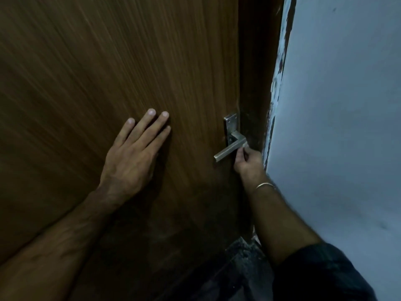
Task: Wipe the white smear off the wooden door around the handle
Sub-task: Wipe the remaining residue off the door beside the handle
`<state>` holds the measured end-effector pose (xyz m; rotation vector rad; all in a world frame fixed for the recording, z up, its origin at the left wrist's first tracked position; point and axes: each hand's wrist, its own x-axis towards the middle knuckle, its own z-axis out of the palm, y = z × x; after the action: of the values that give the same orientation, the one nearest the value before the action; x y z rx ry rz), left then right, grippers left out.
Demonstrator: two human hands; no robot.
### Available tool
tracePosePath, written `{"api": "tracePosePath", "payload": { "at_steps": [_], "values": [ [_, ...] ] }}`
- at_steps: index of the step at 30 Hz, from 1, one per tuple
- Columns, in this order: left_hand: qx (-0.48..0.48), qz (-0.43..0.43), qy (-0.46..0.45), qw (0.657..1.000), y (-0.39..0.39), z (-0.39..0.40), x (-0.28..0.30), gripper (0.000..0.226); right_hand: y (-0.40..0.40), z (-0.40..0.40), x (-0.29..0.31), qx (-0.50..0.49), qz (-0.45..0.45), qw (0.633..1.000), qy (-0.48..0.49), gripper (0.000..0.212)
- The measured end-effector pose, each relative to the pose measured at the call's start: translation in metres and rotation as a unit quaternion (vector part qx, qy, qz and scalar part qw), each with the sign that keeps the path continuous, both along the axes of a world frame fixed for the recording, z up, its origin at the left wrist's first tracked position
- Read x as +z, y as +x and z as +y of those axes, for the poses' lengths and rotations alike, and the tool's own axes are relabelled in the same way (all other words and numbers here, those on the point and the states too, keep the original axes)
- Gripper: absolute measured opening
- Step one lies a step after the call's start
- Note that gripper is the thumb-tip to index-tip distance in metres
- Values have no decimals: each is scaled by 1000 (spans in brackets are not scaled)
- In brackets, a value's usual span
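Nearest you, your left hand (132, 153) lies flat with straight fingers against the wooden door (108, 61), bracing it. Your right hand (247, 161), fingers curled, pinches a small pale scrap, perhaps a cloth, right under the metal handle (231, 146). No white smear is clearly visible in this dim light, so rub slowly around the handle plate and keep the door steady.

The brown wood-grain door (108, 61) stands shut, its square steel lever handle (230, 148) near the right edge.
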<state>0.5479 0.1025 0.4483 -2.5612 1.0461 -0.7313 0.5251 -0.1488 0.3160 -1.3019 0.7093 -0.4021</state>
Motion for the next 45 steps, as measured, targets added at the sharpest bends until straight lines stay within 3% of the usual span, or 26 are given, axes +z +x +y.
{"api": "tracePosePath", "payload": {
  "at_steps": [1,2,4,5,7,9,11,12,15,18,21,24,29,32,35,39,45],
  "values": [
    [-13,4,-14,1000,1,2,3,80,2,-3,10,-34,-26,997,57,26],
    [-31,-8,-19,999,4,4,2,78,5,-3,22,-87,-51,977,186,20],
    [-19,-1,8,1000,0,1,3,76,14,-11,37,-152,-89,895,411,21],
    [-19,0,3,1000,-2,1,3,76,14,-13,42,-186,-82,880,429,24],
    [-23,-6,2,1000,0,2,3,75,13,-12,51,-233,-96,889,383,28],
    [-21,-22,12,999,0,1,4,75,3,-8,56,-256,-85,931,245,33],
    [-17,-32,21,999,1,2,1,76,-3,-16,64,-271,-123,955,16,35],
    [-14,-36,23,999,2,3,1,77,-6,-23,75,-263,-183,941,-106,34],
    [-11,-48,20,999,4,4,-4,78,-10,-53,125,-192,-264,829,-455,17],
    [-8,-57,11,998,5,5,-7,78,0,-75,160,-54,-156,636,-754,28],
    [-21,-69,-3,997,7,5,-10,76,4,-78,154,32,-36,466,-883,37],
    [-33,-83,-6,996,10,5,-12,74,2,-85,139,43,-20,382,-923,40],
    [-31,-78,-21,996,8,2,-12,74,10,-85,132,21,-46,321,-946,32],
    [-31,-75,-17,997,7,2,-11,72,14,-84,134,60,-32,292,-954,28],
    [-28,-74,-14,997,6,2,-10,73,14,-85,131,128,-30,290,-948,31],
    [-28,-73,-23,997,6,1,-11,71,14,-88,132,140,-40,301,-942,32],
    [-11,-79,-58,995,7,-7,-20,69,10,-98,116,139,-50,258,-955,38]
  ]
}}
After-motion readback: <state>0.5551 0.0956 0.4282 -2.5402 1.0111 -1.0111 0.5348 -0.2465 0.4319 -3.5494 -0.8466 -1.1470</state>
